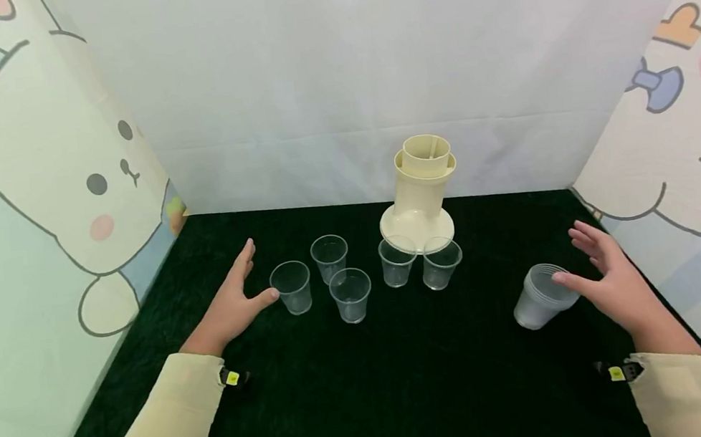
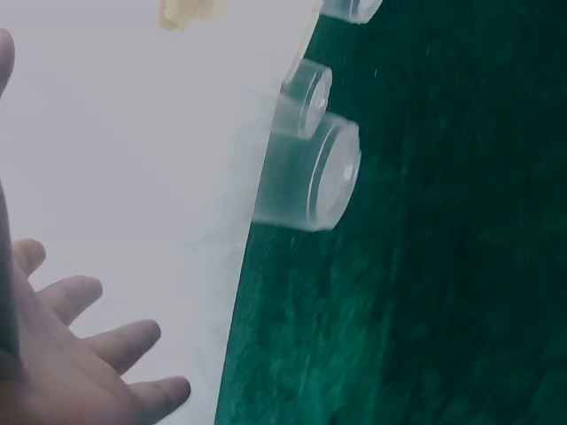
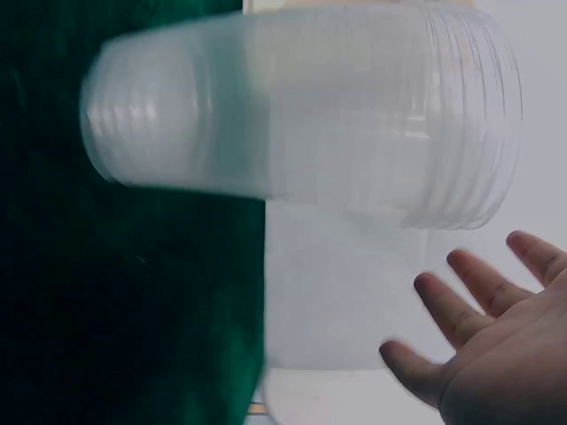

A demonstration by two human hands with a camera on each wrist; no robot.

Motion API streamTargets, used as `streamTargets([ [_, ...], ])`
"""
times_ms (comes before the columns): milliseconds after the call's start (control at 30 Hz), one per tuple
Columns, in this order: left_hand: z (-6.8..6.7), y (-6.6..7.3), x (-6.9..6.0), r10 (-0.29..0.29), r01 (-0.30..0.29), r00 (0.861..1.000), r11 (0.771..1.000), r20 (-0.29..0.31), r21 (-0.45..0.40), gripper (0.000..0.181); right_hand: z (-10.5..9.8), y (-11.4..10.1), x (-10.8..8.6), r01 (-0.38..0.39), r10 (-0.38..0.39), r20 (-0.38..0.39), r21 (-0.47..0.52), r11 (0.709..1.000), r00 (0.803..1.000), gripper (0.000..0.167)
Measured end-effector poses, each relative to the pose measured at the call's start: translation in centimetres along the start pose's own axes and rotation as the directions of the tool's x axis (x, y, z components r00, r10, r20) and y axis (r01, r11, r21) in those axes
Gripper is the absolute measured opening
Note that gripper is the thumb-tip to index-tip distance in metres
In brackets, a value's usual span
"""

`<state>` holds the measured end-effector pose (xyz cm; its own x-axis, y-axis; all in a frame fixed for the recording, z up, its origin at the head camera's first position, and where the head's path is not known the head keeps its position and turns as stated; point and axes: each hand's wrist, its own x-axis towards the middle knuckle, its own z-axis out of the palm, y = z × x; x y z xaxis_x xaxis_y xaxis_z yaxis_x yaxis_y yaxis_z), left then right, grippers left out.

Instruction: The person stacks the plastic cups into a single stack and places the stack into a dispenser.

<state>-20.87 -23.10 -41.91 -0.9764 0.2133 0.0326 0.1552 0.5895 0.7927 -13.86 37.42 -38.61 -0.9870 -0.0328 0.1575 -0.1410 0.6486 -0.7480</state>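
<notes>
My left hand (image 1: 231,311) is spread beside a clear plastic cup (image 1: 294,290), its thumb tip close to the rim; whether they touch I cannot tell. In the left wrist view its fingers (image 2: 128,345) are straight, apart from the nearest cup (image 2: 335,173). To the right, a stack of nested clear cups (image 1: 535,302) stands upright beside my right hand (image 1: 612,290). The thumb overlaps the stack's rim in the head view. The right wrist view shows the stack (image 3: 337,115) large, with loosely spread fingers (image 3: 452,310) below it and a gap between. Neither hand holds anything.
Two more cups (image 1: 351,298) (image 1: 330,257) stand near the left one. Another pair of cups (image 1: 397,263) (image 1: 442,266) stands in front of a cream plastic cylinder on a round base (image 1: 419,192). Dark green cloth (image 1: 410,399) covers the table; a white curtain (image 1: 310,93) hangs behind.
</notes>
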Motion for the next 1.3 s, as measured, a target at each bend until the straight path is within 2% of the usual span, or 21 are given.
streamTargets([
  [167,1.4,0.4,0.2,0.011,-0.014,0.999,0.997,-0.044,-0.074,0.107,0.9,1.1,-1.0,0.059,-0.059,0.007,0.057,0.997,0.998,0.097],
  [367,2.5,0.9,0.5,0.011,-0.016,0.999,0.994,-0.053,-0.110,0.103,1.9,1.7,-1.7,0.004,-0.010,0.058,0.089,0.996,0.998,0.089],
  [733,2.9,1.0,0.4,0.019,-0.029,0.997,0.991,-0.074,-0.131,0.095,3.1,2.6,-2.5,-0.069,0.067,0.023,0.095,0.993,0.998,0.071],
  [900,3.1,0.9,0.5,0.012,-0.021,0.997,0.992,-0.073,-0.123,0.089,3.2,2.4,-2.5,-0.112,0.111,0.020,0.066,0.992,0.994,0.069],
  [1300,3.2,0.7,0.7,0.007,-0.015,0.998,0.990,-0.057,-0.143,0.078,2.9,2.7,-2.5,-0.159,0.157,0.048,0.039,0.987,0.986,0.068],
])
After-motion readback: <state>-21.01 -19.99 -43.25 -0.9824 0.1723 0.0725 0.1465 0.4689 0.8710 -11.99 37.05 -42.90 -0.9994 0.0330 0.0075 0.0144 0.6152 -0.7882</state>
